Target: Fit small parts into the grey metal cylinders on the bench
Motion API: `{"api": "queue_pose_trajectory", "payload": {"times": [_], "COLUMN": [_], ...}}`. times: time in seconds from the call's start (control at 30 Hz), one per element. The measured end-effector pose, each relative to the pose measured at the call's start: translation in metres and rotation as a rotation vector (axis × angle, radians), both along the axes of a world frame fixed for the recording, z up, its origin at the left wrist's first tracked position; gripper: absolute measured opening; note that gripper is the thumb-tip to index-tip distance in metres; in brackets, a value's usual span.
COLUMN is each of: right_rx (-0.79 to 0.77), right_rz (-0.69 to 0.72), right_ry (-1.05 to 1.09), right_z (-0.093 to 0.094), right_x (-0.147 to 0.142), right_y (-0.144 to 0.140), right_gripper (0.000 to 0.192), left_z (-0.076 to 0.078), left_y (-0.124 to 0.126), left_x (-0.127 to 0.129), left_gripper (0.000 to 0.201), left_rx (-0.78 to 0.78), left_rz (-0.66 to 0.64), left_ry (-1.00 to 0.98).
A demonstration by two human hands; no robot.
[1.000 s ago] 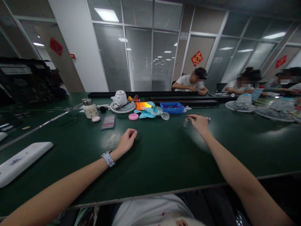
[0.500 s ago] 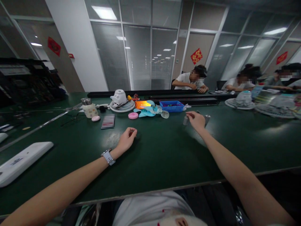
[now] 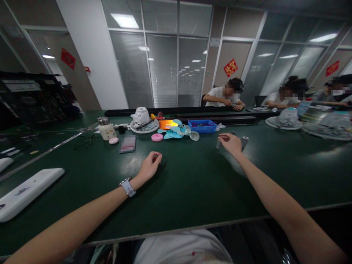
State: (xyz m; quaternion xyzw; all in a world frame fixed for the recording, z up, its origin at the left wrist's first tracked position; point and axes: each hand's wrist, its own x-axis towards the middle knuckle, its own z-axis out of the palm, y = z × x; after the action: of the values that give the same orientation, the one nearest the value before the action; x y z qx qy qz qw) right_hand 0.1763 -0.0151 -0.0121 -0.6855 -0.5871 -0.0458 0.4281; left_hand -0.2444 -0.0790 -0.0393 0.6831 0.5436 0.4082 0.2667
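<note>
My right hand [image 3: 231, 143] is at the middle right of the green table, its thumb and fingertips pinched at the top of a small grey cylindrical battery [image 3: 218, 143]. The fingers partly hide that battery. A second grey battery [image 3: 244, 142] stands just right of the same hand, partly behind it. My left hand [image 3: 150, 165], with a watch [image 3: 127, 186] on its wrist, rests over the table left of centre. Its fingers are curled in towards the thumb, and nothing shows in them.
Along the back lie a white fan [image 3: 144, 125], light-blue fan blades [image 3: 176, 132], a pink round piece [image 3: 157, 137] and a blue tray [image 3: 202, 126]. A patterned bottle [image 3: 106, 130] and a white casing [image 3: 31, 194] are at left. Other people sit across the table.
The view has tilted slightly, shifting everything a little down. My right fingers now cover more of the battery at their tips. The left hand keeps its curled pose.
</note>
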Motion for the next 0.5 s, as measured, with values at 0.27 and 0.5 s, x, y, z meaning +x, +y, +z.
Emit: {"api": "queue_pose_trajectory", "payload": {"times": [0.27, 0.5], "right_rx": [-0.126, -0.169], "right_rz": [0.11, 0.827], "right_ry": [0.327, 0.267], "right_z": [-0.009, -0.004], "right_x": [-0.023, -0.165], "right_y": [0.001, -0.075], "right_gripper": [0.042, 0.055], "left_z": [0.007, 0.022], "left_y": [-0.008, -0.038], "left_x": [0.004, 0.026], "left_gripper": [0.039, 0.046], "left_rx": [0.047, 0.181], "left_rz": [-0.081, -0.314], "left_ry": [0.02, 0.069]}}
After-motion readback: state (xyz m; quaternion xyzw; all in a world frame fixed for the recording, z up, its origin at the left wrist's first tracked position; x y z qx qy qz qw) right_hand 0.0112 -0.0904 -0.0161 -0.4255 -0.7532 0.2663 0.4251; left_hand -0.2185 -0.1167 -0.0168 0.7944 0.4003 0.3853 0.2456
